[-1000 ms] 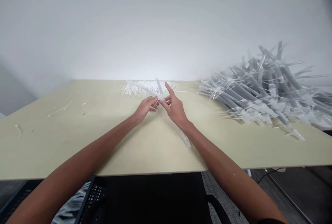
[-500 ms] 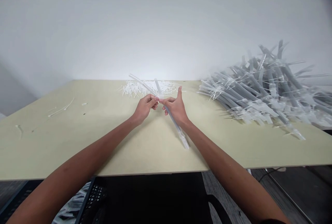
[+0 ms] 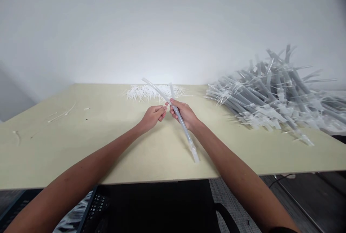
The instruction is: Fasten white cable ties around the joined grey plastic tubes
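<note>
My right hand [image 3: 184,113] is wrapped around a clear plastic tube assembly [image 3: 183,126] just below the spot where it forks into two branches. One branch slants up to the left, the other points nearly straight up. A whitish fitting [image 3: 193,150] forms the lower end, low over the table near its front edge. Close on the left of the fork is my left hand [image 3: 154,116], its fingers closed in a pinch. Whatever thin thing it may grip is too small to make out.
White cable ties [image 3: 142,92] lie heaped at the table's back. A large pile of similar tube assemblies [image 3: 270,92] covers the right side. Several loose ties [image 3: 62,116] are scattered at left. Below the front edge stands a dark crate [image 3: 94,207] with tubing inside.
My right thumb, raised before, now presses on the tube. My left hand has drawn slightly away from the fork, and the tube's lower end has shifted a little toward me.
</note>
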A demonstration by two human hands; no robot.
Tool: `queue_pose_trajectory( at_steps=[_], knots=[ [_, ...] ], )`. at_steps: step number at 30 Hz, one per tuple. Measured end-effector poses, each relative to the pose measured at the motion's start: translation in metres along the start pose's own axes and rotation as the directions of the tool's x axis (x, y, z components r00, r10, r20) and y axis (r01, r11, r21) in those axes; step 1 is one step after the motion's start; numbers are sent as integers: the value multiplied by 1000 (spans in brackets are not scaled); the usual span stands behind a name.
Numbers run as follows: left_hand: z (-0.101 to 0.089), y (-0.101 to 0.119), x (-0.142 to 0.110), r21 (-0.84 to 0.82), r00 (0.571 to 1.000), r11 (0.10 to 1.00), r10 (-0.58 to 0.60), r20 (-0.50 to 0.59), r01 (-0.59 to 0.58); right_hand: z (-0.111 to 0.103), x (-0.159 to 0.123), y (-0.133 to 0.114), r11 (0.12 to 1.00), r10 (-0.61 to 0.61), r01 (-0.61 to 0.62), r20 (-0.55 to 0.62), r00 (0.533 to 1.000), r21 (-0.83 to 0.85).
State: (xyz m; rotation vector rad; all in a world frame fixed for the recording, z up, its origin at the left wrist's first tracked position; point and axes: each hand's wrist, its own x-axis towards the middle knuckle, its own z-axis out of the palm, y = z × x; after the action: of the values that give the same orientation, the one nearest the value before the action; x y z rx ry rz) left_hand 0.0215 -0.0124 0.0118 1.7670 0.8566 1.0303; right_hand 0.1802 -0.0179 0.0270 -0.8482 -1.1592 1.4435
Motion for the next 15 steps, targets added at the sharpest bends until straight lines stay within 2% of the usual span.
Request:
queue_pose_trajectory(
  at_steps=[7,15],
  knots=[
    [11,10,-6,35,996,999,-10,-92,13,1,3,7,988,-101,91,-78,992,-123],
    [9,2,-4,-4,998,999,-32,-60,32,-6,6,19,957,-213,179,-136,967,-227]
  ],
)
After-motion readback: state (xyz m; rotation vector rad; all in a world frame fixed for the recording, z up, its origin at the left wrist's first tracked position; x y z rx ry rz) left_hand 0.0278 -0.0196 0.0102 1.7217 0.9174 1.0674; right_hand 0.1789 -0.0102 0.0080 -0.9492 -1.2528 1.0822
